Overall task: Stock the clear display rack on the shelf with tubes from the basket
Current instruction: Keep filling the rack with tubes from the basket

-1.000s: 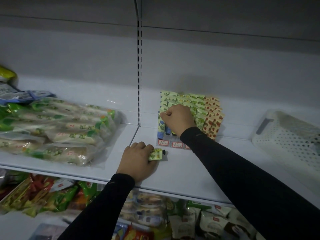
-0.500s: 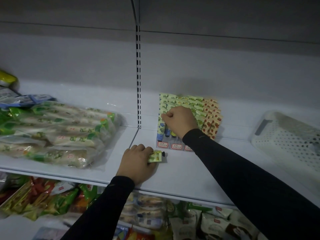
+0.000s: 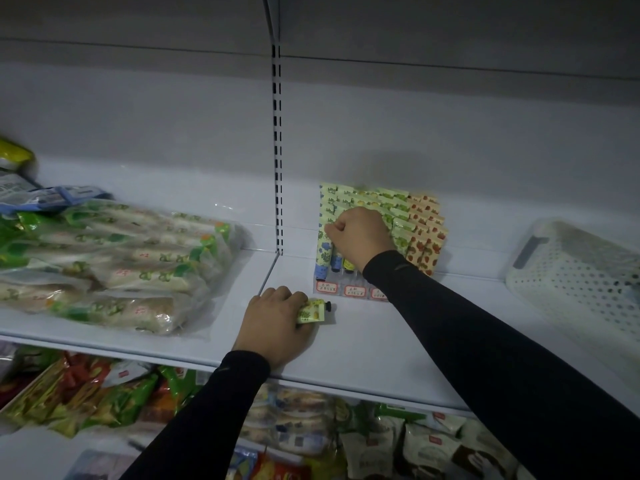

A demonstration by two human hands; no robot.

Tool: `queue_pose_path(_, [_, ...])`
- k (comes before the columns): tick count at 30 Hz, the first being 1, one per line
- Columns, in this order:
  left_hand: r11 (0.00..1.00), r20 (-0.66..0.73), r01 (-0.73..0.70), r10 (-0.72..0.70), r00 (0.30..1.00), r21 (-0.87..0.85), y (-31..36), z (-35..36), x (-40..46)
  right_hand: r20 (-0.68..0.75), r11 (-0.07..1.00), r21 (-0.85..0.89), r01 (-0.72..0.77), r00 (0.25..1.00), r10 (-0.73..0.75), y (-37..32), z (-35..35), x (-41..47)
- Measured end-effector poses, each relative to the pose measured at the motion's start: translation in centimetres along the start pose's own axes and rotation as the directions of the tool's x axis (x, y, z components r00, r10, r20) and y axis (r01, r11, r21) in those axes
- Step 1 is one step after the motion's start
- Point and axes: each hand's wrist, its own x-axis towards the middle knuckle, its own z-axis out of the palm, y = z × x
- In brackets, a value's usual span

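Head view shows the clear display rack (image 3: 346, 289) standing at the back of the white shelf (image 3: 398, 341), and it is the landmark for all the rest. Rows of tubes (image 3: 401, 216) already fill it, green ones and red strawberry ones. The right hand (image 3: 360, 235) sits on top of the rack's left rows. Its grip is curled into a fist, and I cannot tell if it pinches a tube.

Just in front of the rack, a bit to its left, the left hand (image 3: 277, 327) rests on the shelf. Its grip is pressed around one yellow-green tube (image 3: 311, 311). That tube lies flat, its long side going left to right, with the black cap pointing right. The rack is close behind it, so the left hand is the one to feed it in, I think, after standing it up.

Far right of the rack is the white basket (image 3: 571, 282). Far left lie bagged snacks (image 3: 114, 265). The room is dim and grey.
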Motion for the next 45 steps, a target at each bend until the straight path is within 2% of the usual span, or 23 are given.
queue_pose_path(12, [1.000, 0.000, 0.001, -0.001, 1.000, -0.008, 0.1, -0.1, 0.0, 0.053, 0.995, -0.085, -0.057, 0.997, 0.061, -0.5, 0.3, 0.1])
queue_pose_path(25, [1.000, 0.008, -0.006, 0.006, 1.000, -0.007, -0.1, 0.1, 0.0, 0.078, 0.998, -0.025, -0.059, 0.995, 0.061, -0.5, -0.4, -0.7])
queue_pose_path(31, [1.000, -0.008, -0.016, 0.016, 1.000, -0.014, 0.0, 0.0, 0.0, 0.055, 0.999, -0.026, -0.044, 0.997, 0.046, -0.3, -1.0, -0.9])
queue_pose_path(36, [0.999, -0.035, -0.033, 0.032, 0.999, -0.033, -0.3, 0.0, 0.0, -0.027, 1.000, 0.001, -0.013, 1.000, 0.013, 0.3, -1.5, -2.3])
queue_pose_path(38, [0.998, -0.029, -0.040, 0.038, 0.999, -0.056, -0.3, -0.1, 0.0, -0.052, 1.000, 0.021, 0.000, 0.999, 0.001, 0.9, -1.8, -3.2])
queue_pose_path(41, [0.990, 0.020, -0.039, 0.043, 0.999, -0.134, -0.2, -0.9, 0.0, 0.022, 0.996, 0.088, 0.006, 1.000, -0.007, 2.1, -2.4, -5.0])
queue_pose_path(43, [0.959, 0.124, 0.046, -0.012, 0.992, -0.279, 0.2, -2.1, 0.2, 0.099, 0.984, 0.178, -0.026, 0.995, 0.008, 2.7, -2.9, -6.2])
queue_pose_path(45, [0.877, 0.260, 0.183, -0.069, 0.963, -0.445, 0.9, -3.5, 0.6, 0.167, 0.970, 0.232, -0.077, 0.985, 0.039, 3.1, -3.5, -7.2])
